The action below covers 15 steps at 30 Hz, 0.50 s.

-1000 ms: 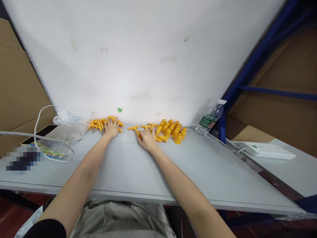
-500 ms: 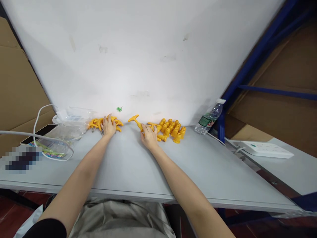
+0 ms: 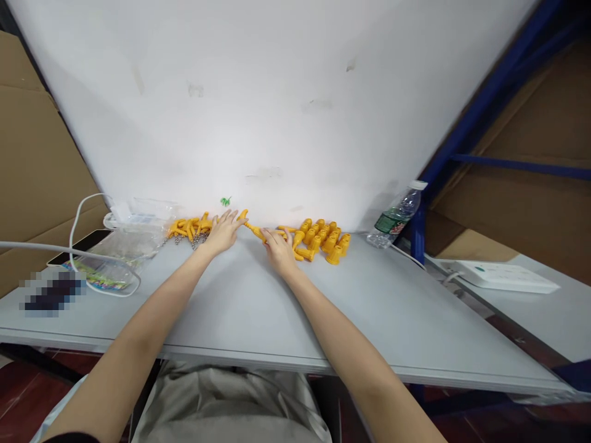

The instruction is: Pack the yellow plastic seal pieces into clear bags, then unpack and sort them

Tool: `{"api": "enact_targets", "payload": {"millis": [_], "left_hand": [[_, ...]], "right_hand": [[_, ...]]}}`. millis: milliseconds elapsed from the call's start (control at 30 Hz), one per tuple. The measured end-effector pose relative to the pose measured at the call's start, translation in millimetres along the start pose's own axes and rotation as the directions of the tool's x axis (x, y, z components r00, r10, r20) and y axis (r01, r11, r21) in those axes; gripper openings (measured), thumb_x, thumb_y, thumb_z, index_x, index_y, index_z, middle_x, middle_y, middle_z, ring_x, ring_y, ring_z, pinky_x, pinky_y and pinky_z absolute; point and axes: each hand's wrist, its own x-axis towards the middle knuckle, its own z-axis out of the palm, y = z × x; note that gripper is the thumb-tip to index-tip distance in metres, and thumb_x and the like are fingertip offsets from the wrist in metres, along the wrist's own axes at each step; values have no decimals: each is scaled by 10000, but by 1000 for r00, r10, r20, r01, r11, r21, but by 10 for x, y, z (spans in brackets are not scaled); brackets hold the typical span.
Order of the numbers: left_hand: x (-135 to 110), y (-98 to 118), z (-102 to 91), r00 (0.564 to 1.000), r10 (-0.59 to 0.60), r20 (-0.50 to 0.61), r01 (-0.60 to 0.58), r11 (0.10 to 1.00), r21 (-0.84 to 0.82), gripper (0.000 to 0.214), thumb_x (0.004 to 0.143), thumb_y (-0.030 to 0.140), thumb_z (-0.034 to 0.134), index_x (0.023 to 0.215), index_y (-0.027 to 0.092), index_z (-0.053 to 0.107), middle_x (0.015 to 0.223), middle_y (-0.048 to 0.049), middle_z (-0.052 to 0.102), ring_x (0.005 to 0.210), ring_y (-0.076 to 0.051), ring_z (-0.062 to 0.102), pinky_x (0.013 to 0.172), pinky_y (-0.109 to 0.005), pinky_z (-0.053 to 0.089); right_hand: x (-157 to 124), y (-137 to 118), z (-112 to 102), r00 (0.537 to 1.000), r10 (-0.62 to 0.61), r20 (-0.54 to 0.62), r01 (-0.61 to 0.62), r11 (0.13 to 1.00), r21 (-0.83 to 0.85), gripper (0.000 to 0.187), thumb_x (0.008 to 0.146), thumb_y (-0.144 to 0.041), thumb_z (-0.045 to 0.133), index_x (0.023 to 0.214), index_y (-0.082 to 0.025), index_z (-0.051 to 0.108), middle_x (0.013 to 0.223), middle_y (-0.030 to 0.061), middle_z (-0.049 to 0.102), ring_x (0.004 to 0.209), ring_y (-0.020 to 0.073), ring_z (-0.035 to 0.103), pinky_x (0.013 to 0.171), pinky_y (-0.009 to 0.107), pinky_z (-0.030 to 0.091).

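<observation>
My right hand [image 3: 279, 251] is closed around the lower part of a yellow T-shaped plastic piece [image 3: 253, 230], whose shaft points up and left. Beside it, my left hand [image 3: 224, 232] has its fingers stretched out, the tips at the crossbar end of that same piece. To the left of this hand lies a pile of yellow plastic parts [image 3: 187, 229] with small metal chains [image 3: 196, 239]. Just right of my right hand, more yellow pieces [image 3: 305, 253] lie on their sides. Several yellow cone-shaped caps [image 3: 330, 242] stand grouped there. My right fingertips are partly hidden.
A tilted plastic bottle [image 3: 396, 216] leans at the right, near a blue metal post [image 3: 417, 237]. A white power strip [image 3: 505, 277] lies farther right. Clear plastic bags [image 3: 133, 240], a white cable [image 3: 74, 227] and a phone-like dark slab [image 3: 78, 247] occupy the left. A white panel [image 3: 277, 123] rises behind.
My left hand has moved right, off the pile of chained yellow parts, to the crossbar of the T-shaped piece. My right hand stays about where it was. The view has shifted slightly.
</observation>
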Motion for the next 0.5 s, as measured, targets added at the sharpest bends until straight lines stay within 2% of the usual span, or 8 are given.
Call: {"api": "enact_targets", "payload": {"millis": [67, 133, 200, 267, 400, 500], "left_hand": [[-33, 38, -73, 997, -25, 68, 24, 1000, 8, 551, 851, 124, 445, 1374, 290, 498, 1269, -82, 637, 1224, -263, 540, 1083, -532, 311], [-88, 60, -94, 994, -74, 80, 73, 997, 16, 525, 852, 183, 514, 1371, 264, 498, 1173, -88, 676, 1120, -263, 602, 1029, -473, 385], [-166, 78, -61, 991, -129, 46, 128, 992, 20, 494, 860, 222, 542, 1353, 242, 511, 1160, -102, 667, 1075, -262, 617, 961, -403, 440], [-255, 96, 11, 983, -181, -9, 181, 983, 1, 411, 907, 236, 478, 1312, 225, 540, 1132, -107, 661, 1031, -246, 628, 900, -352, 465], [-383, 124, 153, 991, -127, -41, 126, 992, -30, 336, 938, 276, 428, 1220, 212, 600, 1040, -91, 664, 995, -224, 621, 872, -315, 464], [-407, 142, 187, 996, -65, -64, 64, 998, -21, 340, 937, 264, 419, 1209, 211, 615, 992, -91, 658, 984, -213, 613, 882, -303, 452]], "right_hand": [[10, -7, -5, 1000, -26, 16, 26, 1000, -3, 488, 929, -88, 328, 1375, -220, 477, 1324, 111, 601, 1184, 218, 565, 1146, 545, 158], [17, -20, -23, 999, -46, 30, 46, 999, -3, 490, 936, -81, 304, 1368, -228, 482, 1336, 106, 594, 1193, 203, 564, 1159, 544, 135], [22, -39, -50, 997, -61, 36, 61, 998, -7, 485, 939, -81, 297, 1360, -225, 488, 1338, 107, 592, 1213, 203, 551, 1163, 550, 120], [25, -65, -85, 997, -68, 42, 69, 997, -20, 473, 934, -81, 309, 1344, -218, 500, 1324, 108, 601, 1245, 217, 525, 1160, 570, 97], [42, -150, -158, 993, -63, 98, 67, 997, -47, 374, 932, -163, 407, 1283, -189, 533, 1252, 124, 637, 1256, 268, 501, 1138, 614, 67], [69, -220, -198, 985, -22, 169, 33, 997, -64, 321, 949, -253, 448, 1242, -164, 543, 1169, 146, 666, 1156, 276, 556, 1113, 572, 161]]}}
